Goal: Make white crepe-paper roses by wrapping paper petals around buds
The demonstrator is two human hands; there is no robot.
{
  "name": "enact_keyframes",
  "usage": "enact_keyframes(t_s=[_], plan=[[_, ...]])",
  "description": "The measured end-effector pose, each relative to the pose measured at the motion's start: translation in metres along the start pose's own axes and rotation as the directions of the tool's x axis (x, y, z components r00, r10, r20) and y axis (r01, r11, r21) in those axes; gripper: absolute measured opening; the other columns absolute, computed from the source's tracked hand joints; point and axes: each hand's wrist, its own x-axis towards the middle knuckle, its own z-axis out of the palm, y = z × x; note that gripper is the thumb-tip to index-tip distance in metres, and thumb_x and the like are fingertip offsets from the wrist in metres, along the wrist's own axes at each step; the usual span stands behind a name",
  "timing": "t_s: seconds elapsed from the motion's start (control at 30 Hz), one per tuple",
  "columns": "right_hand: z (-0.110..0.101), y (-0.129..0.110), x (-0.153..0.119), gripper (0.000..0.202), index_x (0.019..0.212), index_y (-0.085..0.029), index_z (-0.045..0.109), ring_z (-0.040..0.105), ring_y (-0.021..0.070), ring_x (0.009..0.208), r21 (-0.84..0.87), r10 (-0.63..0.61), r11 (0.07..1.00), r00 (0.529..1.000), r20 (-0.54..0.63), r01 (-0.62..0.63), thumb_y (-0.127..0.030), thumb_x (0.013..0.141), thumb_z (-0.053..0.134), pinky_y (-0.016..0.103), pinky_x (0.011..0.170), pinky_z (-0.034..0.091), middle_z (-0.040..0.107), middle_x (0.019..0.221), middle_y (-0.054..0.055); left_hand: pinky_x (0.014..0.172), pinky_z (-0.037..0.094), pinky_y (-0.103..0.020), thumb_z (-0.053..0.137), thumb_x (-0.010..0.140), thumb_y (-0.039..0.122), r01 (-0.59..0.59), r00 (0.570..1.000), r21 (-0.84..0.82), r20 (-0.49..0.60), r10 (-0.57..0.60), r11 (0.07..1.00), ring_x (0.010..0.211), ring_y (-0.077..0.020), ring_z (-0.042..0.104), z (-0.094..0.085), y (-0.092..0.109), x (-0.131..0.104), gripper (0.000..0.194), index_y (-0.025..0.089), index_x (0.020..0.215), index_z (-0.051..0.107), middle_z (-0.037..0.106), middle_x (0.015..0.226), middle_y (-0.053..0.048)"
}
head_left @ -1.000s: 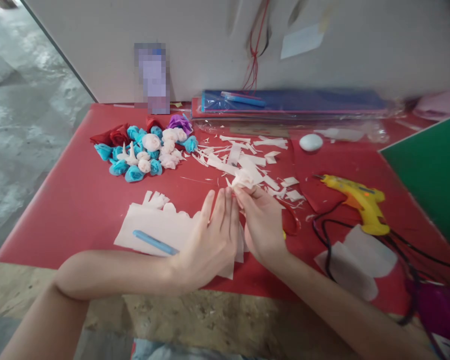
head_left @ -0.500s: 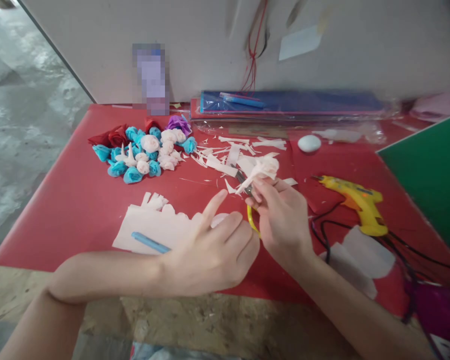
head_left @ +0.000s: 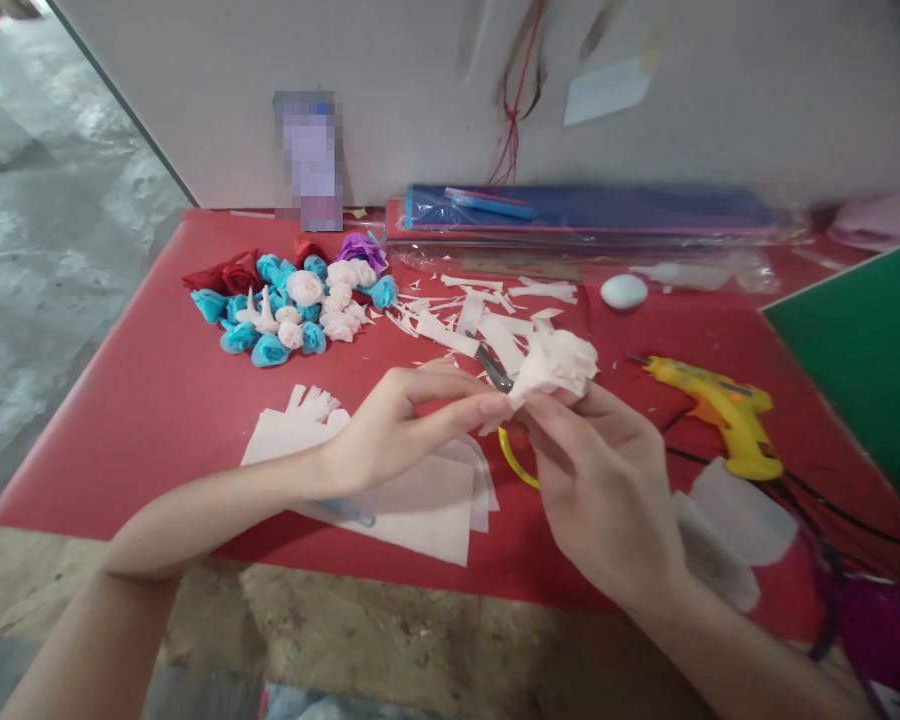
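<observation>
- In the head view, your right hand (head_left: pixel 607 480) grasped a white paper flower (head_left: pixel 556 362) between thumb and fingers.
- Your left hand (head_left: pixel 401 425) pinched the flower's tapered lower end.
- The flower was between your hands above the red tabletop (head_left: pixel 142 400), in front of the paper scraps (head_left: pixel 499 335).
- Scissors with a yellow handle (head_left: pixel 517 461) lay partly hidden behind your hands.
- White paper sheets (head_left: pixel 420 505) lay beneath your left hand; a yellow glue gun (head_left: pixel 720 405) lay to the right.
</observation>
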Motion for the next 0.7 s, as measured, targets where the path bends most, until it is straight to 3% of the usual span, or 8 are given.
enact_keyframes(t_s=[0.13, 0.23, 0.37, 0.5, 0.7], plan=[[0.001, 0.002, -0.005, 0.01, 0.066, -0.026, 0.064, 0.061, 0.0142, 0.064, -0.077, -0.057, 0.995, 0.998, 0.025, 0.058, -0.017, 0.07, 0.061, 0.025, 0.059, 0.052, 0.065, 0.068, 0.0, 0.071, 0.045, -0.024, 0.054, 0.081, 0.023, -0.011, 1.0, -0.092, -0.021, 0.009, 0.996, 0.073, -0.012, 0.056, 0.005, 0.002, -0.002, 0.016, 0.013, 0.075, 0.064, 0.067, 0.074, -0.004], [0.001, 0.004, -0.006, 0.016, 0.066, -0.026, 0.064, 0.06, 0.0139, 0.061, -0.118, -0.136, 0.983, 0.988, 0.069, 0.144, -0.012, 0.072, 0.058, 0.024, 0.057, 0.052, 0.064, 0.066, 0.0, 0.076, 0.044, -0.029, 0.053, 0.081, 0.02, -0.124, 0.991, -0.006, -0.045, 0.124, 0.992, 0.068, -0.0123, 0.055, 0.005, 0.002, -0.002, 0.017, 0.013, 0.068, 0.062, 0.066, 0.067, -0.003], [-0.002, 0.007, -0.005, 0.027, 0.073, -0.027, 0.067, 0.059, 0.0123, 0.06, -0.092, -0.315, 0.936, 0.927, 0.201, 0.339, -0.005, 0.077, 0.052, 0.021, 0.056, 0.052, 0.062, 0.065, 0.0, 0.08, 0.042, -0.033, 0.05, 0.082, 0.017, -0.231, 0.97, 0.08, -0.064, 0.236, 0.97, 0.067, -0.0126, 0.055, 0.003, 0.002, -0.003, 0.021, 0.013, 0.063, 0.058, 0.064, 0.063, -0.003], [-0.004, 0.011, -0.003, 0.029, 0.078, -0.03, 0.068, 0.06, 0.012, 0.065, 0.014, -0.325, 0.943, 0.911, 0.255, 0.332, -0.007, 0.08, 0.051, 0.021, 0.06, 0.053, 0.063, 0.073, 0.0, 0.08, 0.043, -0.032, 0.047, 0.083, 0.015, -0.208, 0.976, 0.043, -0.057, 0.21, 0.977, 0.066, -0.0116, 0.053, 0.002, 0.003, -0.004, 0.022, 0.013, 0.064, 0.056, 0.061, 0.062, -0.002], [-0.002, 0.014, 0.001, 0.02, 0.08, -0.031, 0.069, 0.062, 0.0096, 0.059, 0.139, -0.257, 0.964, 0.93, 0.262, 0.227, -0.014, 0.079, 0.057, 0.015, 0.058, 0.055, 0.067, 0.068, -0.003, 0.082, 0.042, -0.032, 0.047, 0.084, 0.017, -0.195, 0.979, 0.012, -0.059, 0.195, 0.981, 0.067, -0.0114, 0.053, 0.005, 0.003, -0.005, 0.021, 0.014, 0.065, 0.055, 0.059, 0.061, -0.001]])
